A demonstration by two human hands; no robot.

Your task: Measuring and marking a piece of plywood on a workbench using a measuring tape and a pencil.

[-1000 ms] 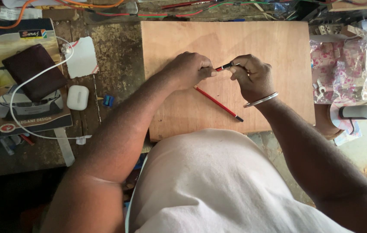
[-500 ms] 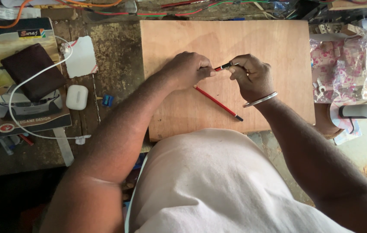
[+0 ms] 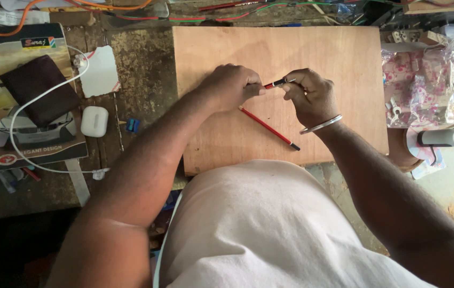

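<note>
A short red-and-black pencil (image 3: 276, 83) is pinched between the left hand (image 3: 230, 86) and the right hand (image 3: 310, 96), each gripping one end with closed fingertips; a small metal piece is seen at the right hand's end, too small to be identified. A silver bangle (image 3: 321, 125) is worn on the right wrist. Just below the hands, a long red pencil (image 3: 268, 127) is laid slantwise on the flat brown plywood board (image 3: 344, 58). Well left of the left hand, a white earbud case (image 3: 94, 121) and a small blue sharpener (image 3: 133, 125) are seen on the worn bench.

Left hand (image 3: 230, 85) and right hand (image 3: 311, 95) pinch 1 pencil (image 3: 275, 83) (red).
</note>
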